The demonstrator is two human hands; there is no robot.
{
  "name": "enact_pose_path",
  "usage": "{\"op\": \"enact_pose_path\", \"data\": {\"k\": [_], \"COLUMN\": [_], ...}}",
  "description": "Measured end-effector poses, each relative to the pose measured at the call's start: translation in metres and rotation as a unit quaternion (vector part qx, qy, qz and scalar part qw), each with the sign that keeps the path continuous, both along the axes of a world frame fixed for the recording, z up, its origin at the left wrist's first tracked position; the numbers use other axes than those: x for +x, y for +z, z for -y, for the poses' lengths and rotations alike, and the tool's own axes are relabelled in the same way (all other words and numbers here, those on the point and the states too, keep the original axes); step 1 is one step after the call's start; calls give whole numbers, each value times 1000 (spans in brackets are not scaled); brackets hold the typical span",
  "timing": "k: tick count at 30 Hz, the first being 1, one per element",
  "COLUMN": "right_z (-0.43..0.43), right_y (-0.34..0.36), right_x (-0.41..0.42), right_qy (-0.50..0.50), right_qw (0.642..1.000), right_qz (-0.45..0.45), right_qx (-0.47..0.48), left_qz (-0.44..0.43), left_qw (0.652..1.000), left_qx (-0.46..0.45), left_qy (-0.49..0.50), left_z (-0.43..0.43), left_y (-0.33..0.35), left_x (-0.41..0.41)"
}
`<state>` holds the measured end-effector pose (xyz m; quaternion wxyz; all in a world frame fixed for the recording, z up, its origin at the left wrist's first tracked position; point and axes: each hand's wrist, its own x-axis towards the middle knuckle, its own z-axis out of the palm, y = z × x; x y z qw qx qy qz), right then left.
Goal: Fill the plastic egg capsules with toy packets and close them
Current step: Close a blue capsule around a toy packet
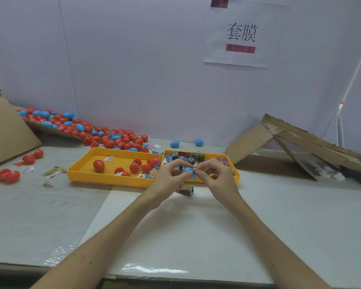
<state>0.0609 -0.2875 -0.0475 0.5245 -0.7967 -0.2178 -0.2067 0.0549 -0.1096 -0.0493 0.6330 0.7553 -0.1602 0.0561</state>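
Blue egg capsule [188, 170] lengthwise between left hand [169, 178] and right hand [218, 177]

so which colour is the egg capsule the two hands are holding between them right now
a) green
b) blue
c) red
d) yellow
B: the blue egg capsule is pinched between the left hand and the right hand, while the red eggs lie untouched in the left yellow tray.
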Motion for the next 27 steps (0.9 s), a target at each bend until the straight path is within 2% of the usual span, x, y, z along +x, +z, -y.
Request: {"op": "enact_pose_path", "data": {"k": [9,13,17,21,27], "right_z": [0,1,0,1,4], "right_y": [-1,-2,-1,1,3], "right_x": [3,4,3,2,0], "right_qy": [-7,15,108,149,160], "right_qw": [999,994,967,955,951], "right_qz": [-6,-86,-179,-191,-217], "right_qx": [36,70,145,171,155], "left_qz": [-4,-7,-11,-25,-40], "left_qw": [999,997,996,992,988], "left_qx": [-30,-55,-64,-92,-91], "left_qy": [-40,-53,-62,-88,-121], "left_z": [0,0,0,-1,-1], "left_y": [0,1,3,4,4], "left_x": [-2,-3,-4,-6,-8]}}
